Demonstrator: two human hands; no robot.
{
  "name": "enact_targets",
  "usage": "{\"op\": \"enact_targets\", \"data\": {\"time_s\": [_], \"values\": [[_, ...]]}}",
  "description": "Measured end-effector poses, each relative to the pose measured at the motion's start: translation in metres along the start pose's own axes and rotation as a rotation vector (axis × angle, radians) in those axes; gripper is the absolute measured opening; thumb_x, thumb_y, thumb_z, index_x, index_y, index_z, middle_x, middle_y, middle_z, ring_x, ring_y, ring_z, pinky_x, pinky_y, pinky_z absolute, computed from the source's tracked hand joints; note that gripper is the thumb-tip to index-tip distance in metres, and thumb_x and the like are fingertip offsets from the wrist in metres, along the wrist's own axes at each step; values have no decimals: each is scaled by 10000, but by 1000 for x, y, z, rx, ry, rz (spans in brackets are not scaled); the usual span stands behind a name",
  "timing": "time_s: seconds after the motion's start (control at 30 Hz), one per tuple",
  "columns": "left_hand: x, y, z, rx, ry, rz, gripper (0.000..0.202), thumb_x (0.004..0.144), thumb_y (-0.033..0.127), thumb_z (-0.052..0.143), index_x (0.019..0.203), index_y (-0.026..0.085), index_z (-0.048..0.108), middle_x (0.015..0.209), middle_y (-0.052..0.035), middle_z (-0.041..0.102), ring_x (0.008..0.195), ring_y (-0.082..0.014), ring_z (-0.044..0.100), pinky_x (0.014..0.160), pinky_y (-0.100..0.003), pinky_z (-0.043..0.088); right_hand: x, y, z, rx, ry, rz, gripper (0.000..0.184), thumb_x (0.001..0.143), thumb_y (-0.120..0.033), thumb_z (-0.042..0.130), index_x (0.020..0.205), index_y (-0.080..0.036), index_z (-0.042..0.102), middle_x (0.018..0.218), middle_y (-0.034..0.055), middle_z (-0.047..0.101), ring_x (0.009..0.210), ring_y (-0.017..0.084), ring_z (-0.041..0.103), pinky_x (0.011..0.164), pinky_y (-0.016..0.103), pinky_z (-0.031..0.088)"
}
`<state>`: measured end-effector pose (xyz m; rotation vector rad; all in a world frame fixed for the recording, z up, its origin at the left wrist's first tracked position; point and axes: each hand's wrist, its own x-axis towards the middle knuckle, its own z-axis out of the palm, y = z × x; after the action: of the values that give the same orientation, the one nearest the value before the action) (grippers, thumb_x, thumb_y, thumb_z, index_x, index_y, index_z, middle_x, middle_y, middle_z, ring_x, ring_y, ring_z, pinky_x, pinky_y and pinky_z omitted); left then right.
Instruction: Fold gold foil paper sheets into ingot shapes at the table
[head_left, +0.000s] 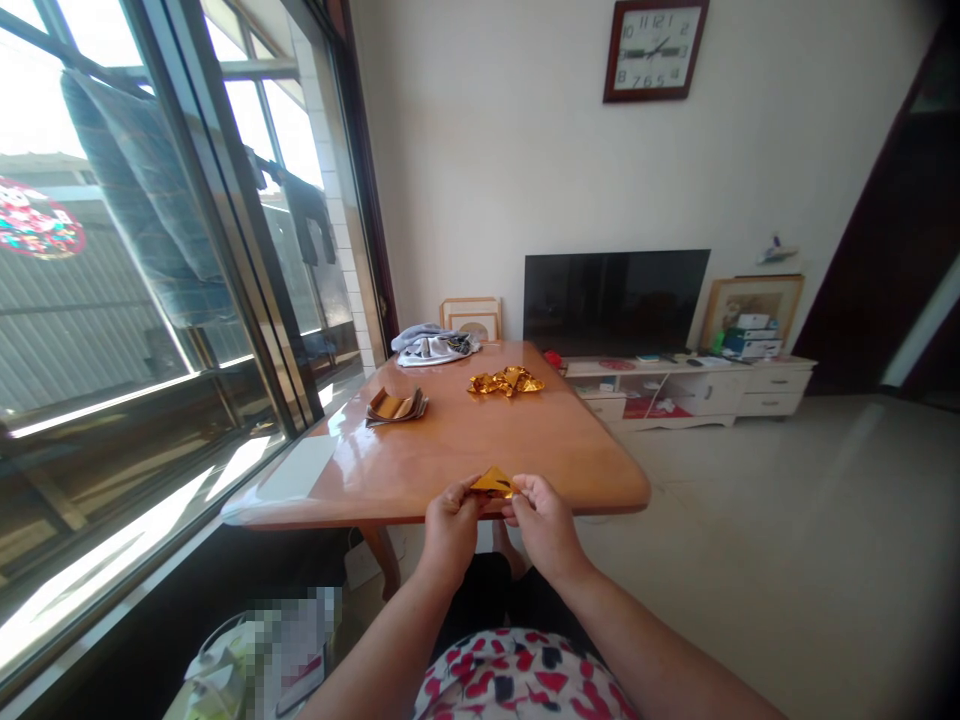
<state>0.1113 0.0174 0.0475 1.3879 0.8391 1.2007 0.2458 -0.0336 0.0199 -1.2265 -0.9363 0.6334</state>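
Pinching a folded piece of gold foil point(495, 482) from both sides, the left hand point(454, 505) and right hand point(538, 505) have their fingers closed on its two ends, holding it pointed side up at the near edge of the wooden desk point(427, 460). The lower folds are partly covered by the fingers, so their exact shape is hard to tell. Past it, to the left, sits a stack of curled brown-gold sheets point(396, 405); farther on, to the right, lies a loose heap of shiny gold pieces point(506, 382). At the desk's far end rests a bundle of pale cloth point(431, 346). Beyond stand a dark television point(615, 300) and a white cabinet point(716, 395), with a square clock point(655, 50) on the wall above.
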Motion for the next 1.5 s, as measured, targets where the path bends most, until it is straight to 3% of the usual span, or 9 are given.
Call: {"op": "enact_targets", "data": {"time_s": [0.2, 0.7, 1.03, 1.2, 1.5], "values": [[2, -6, -1, 54, 11, 6, 336, 783, 122, 603, 1072, 143, 773, 997, -76, 789, 932, -234, 727, 872, -325, 553, -2, -5, 1, 41, -30, 33, 226, 815, -376, 656, 970, -213, 635, 818, 41, 733, 755, 230, 730, 715, 363, 618], [9, -14, -7, 110, 21, 1, 347, 778, 144, 587, 1070, 138, 774, 955, -74, 788, 885, -225, 718, 817, -309, 551, -2, 0, -1, -47, -87, -7, 292, 859, -372, 607, 1061, -206, 739, 892, 62, 763, 801, 249, 729, 709, 356, 604], [8, -17, -5, 119, -27, 28, 391, 774, 158, 595, 1123, 166, 769, 1064, -81, 780, 1006, -260, 707, 922, -357, 536, 0, 5, -1, -132, -67, -38, 343, 867, -365, 570, 1117, -200, 738, 855, 54, 753, 762, 229, 714, 715, 345, 597], [6, -18, -5, 1, -34, -33, 368, 764, 172, 632, 1105, 160, 769, 1049, -92, 780, 1013, -267, 709, 926, -365, 543, 1, 3, -3, -40, -47, 18, 372, 850, -406, 597, 1133, -189, 706, 970, 84, 764, 818, 247, 736, 738, 366, 616], [6, -14, -1, -153, 9, -128, 354, 737, 79, 578, 1059, 112, 721, 977, -102, 771, 883, -210, 723, 831, -308, 568, 0, -3, -4, -20, -22, 51, 296, 816, -464, 647, 933, -196, 691, 822, 61, 748, 753, 244, 736, 728, 378, 623]]}}
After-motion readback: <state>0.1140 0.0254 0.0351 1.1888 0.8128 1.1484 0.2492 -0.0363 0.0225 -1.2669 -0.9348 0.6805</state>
